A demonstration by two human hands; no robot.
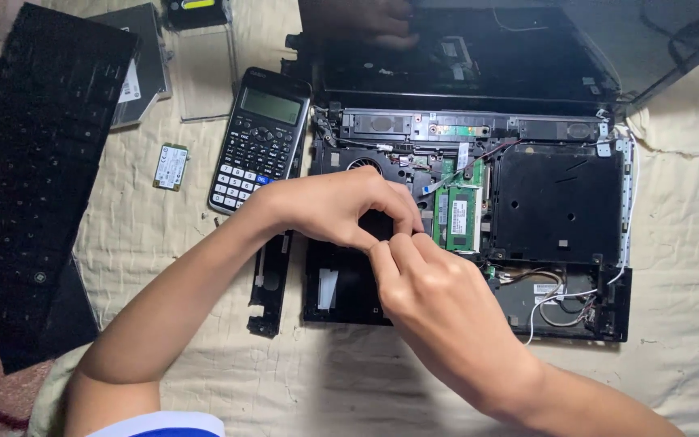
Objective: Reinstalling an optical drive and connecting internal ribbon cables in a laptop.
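- Opened laptop base (560, 202) lying flat on a cream quilted cloth (689, 243), long axis running left to right, directly under and ahead of both hands.
- Left hand (341, 206) curled over the base's left middle, fingertips bent down and pressed together near the black plate beside the fan (363, 164); pinching something small, too hidden to name.
- Right hand (438, 295) coming up from the lower right, thumb and forefinger closed and meeting the left fingertips at the same spot; touching, not apart.
- Meeting point just left of the green memory module (456, 214), which stands with its long axis front to back.
- Both hands about equally near; left covering from above, right from below.
- Right of the module, a large black bay cover (560, 198); below it, loose white and red wires (560, 299) in the lower right corner.
- Behind the base, the dark screen lid (463, 57), with another person's hand (366, 20) resting on its upper left.
- Left of the base, a calculator (259, 137), touching or just beside the base's edge; a narrow black strip (271, 283) under the left forearm.
- Farther left, a small green card (171, 167), a silver drive (143, 73), and a detached black keyboard (34, 162), well apart from the hands.
- Nothing standing between hands and the pinch point; own knuckles hiding it from view.
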